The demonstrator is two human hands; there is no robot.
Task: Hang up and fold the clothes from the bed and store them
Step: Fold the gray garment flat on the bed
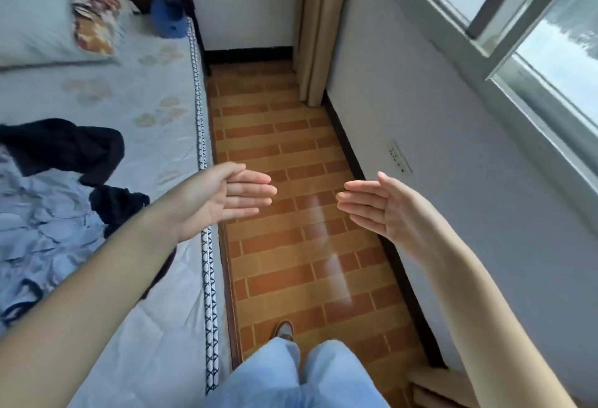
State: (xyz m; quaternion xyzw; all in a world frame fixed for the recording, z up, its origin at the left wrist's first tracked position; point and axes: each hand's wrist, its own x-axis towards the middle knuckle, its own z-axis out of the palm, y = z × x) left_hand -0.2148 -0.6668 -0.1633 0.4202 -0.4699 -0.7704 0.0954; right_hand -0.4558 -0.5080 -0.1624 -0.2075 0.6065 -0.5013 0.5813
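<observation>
A pile of clothes lies on the bed (pixel 155 90) at the left: a black garment (pixel 64 145), a light blue garment (pixel 42 229) and another dark piece (pixel 116 204). My left hand (pixel 229 194) and my right hand (pixel 378 207) are raised over the floor strip beside the bed, palms facing each other, fingers straight, holding nothing. Neither hand touches any clothing. My left forearm crosses over the bed's edge and hides part of the dark piece.
A narrow brick-patterned floor (pixel 291 213) runs between the bed and the right wall with its window (pixel 534 35). A beige curtain (pixel 320 29) hangs at the far corner. Pillows (pixel 42 22) and a blue object (pixel 170 18) sit at the bed's head. My legs (pixel 297 375) stand at the bottom.
</observation>
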